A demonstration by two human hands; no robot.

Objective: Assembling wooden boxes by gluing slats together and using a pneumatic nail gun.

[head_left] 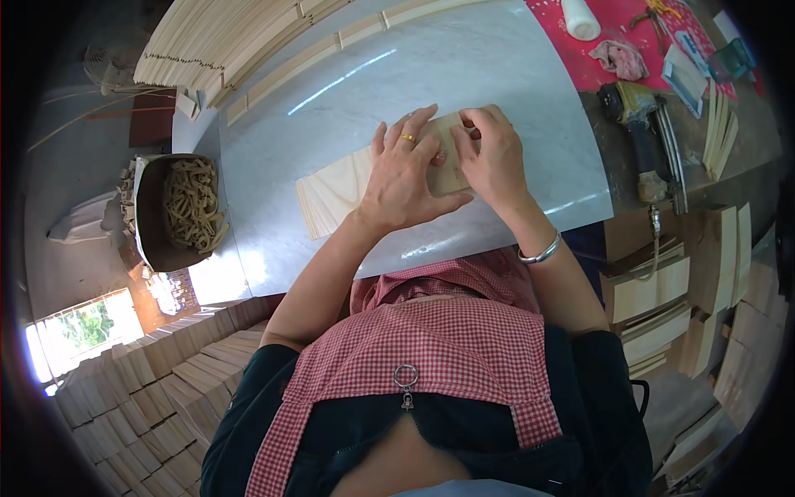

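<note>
A flat, pale wooden board point(333, 195) lies slantwise on the grey-white tabletop in front of me. My left hand point(402, 178) rests across its middle, fingers spread and thumb stretched out to the right; a gold ring is on one finger. At the board's right end, my right hand point(495, 157) is curled, with thumb and fingertips drawn together close to the wood. Whatever those fingertips pinch is too small or too hidden to name. Part of the board is covered by both hands.
Long stacked wood strips point(219, 41) line the table's far left. A bin of wood scraps point(157, 248) stands left. On the right are a nail gun point(636, 137) with a hose, a white bottle point(580, 21), a crumpled cloth point(619, 60) and stacked boards point(654, 290).
</note>
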